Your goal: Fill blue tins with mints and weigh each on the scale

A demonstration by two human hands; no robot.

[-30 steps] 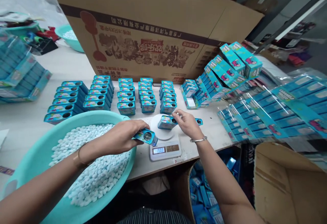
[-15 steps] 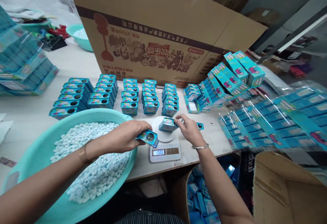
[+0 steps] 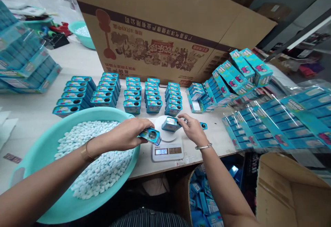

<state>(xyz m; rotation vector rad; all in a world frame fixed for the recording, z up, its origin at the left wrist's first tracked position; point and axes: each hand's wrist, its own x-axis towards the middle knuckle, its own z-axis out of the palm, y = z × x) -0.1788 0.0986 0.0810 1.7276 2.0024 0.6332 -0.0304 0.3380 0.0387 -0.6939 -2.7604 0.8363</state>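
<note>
1. The right hand point(image 3: 191, 127) has its thumb and forefinger drawn together at the open end of the weighed tin point(image 3: 170, 124); I cannot tell whether they pinch the tin or some small piece.
2. That tin stands on the round plate of the kitchen scale point(image 3: 173, 154), whose display is lit.
3. The left hand point(image 3: 129, 132) grips a second tin point(image 3: 150, 135) at one end, tilted, its round hole showing, between scale and basin.
4. The step in hand looks like checking or trimming a tin's weight; I judge the next move calls for fingertips off the tin, so that the reading is true.
5. A third tin point(image 3: 203, 126) shows partly behind the right hand.
6. The green basin point(image 3: 57, 206) of white pieces point(image 3: 95, 178) is beneath the left forearm.
7. Beyond are rows of tins point(image 3: 132, 107), upright, then a large printed carton point(image 3: 176, 13).
</note>
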